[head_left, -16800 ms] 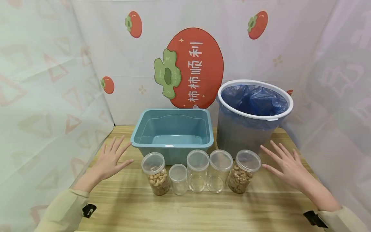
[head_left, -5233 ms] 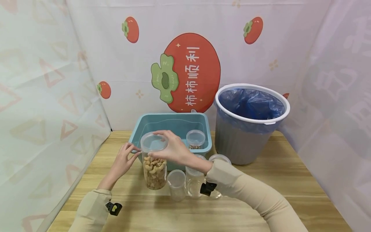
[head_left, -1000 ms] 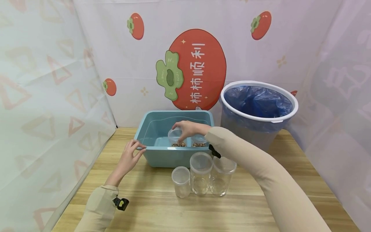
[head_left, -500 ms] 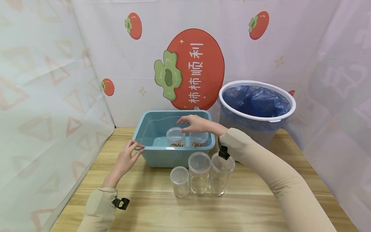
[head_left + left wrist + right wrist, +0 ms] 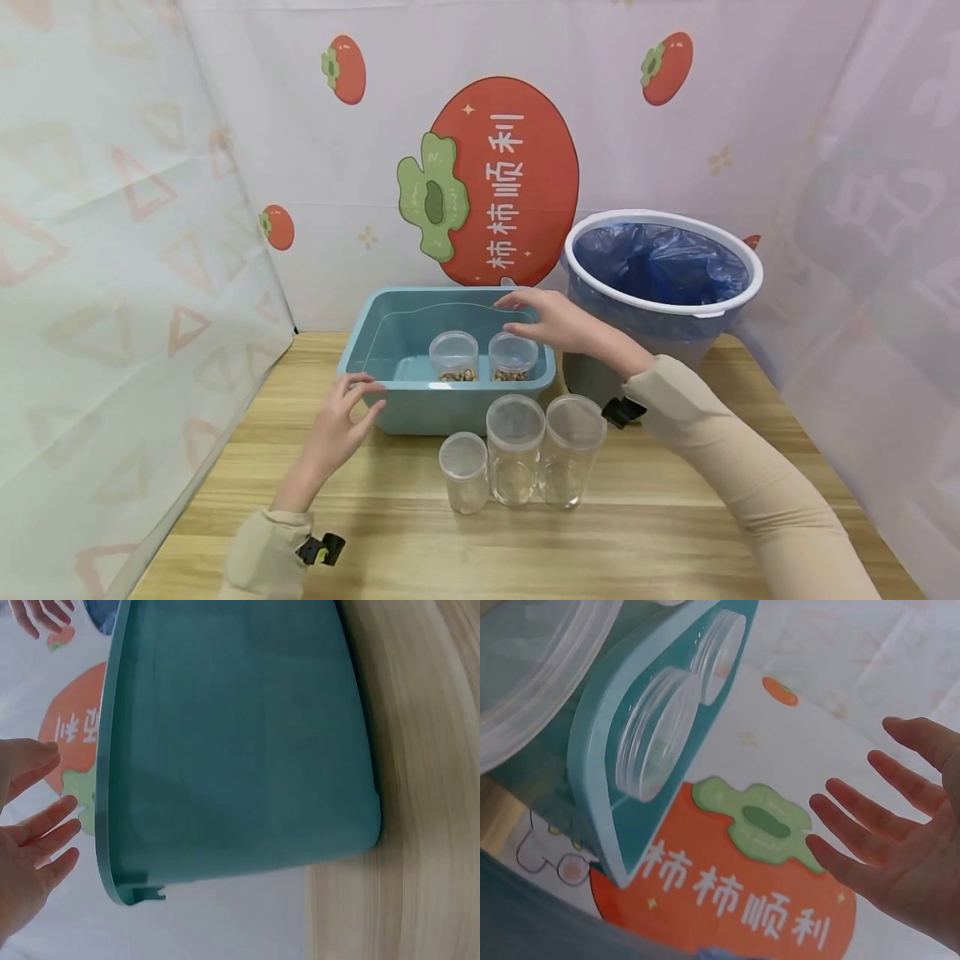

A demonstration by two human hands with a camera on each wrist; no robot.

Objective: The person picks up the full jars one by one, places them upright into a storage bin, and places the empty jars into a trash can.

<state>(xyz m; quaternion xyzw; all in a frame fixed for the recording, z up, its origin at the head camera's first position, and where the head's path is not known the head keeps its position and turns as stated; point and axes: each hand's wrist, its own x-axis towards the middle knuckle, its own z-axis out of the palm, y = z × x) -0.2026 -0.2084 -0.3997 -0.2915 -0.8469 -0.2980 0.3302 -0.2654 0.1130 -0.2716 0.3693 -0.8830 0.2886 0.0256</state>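
A blue-green plastic tub [image 5: 442, 408] holds two lidded clear jars with cashews inside, a left jar [image 5: 453, 357] and a right jar [image 5: 513, 357]. My right hand [image 5: 562, 323] hovers above the right jar and the tub's right rim, fingers loosely bent and holding nothing. In the right wrist view, that hand [image 5: 907, 832] is spread apart from both jars. By the tub's front left corner is my left hand [image 5: 337, 429]. Its fingers are relaxed and stand off the rim in the left wrist view. Their lower parts are hidden by the tub wall.
In front of the tub stand a small lidded jar [image 5: 465, 475] and two taller lidded jars [image 5: 514, 454] [image 5: 572, 454], with no nuts visible inside. A grey bin with a white rim [image 5: 675, 308] and blue liner stands right of the tub. Printed cloth surrounds the wooden table [image 5: 420, 550].
Both cashew jars went from the table into the tub. My right hand has let go of the left one and moved right. My left hand has come off the tub's rim.
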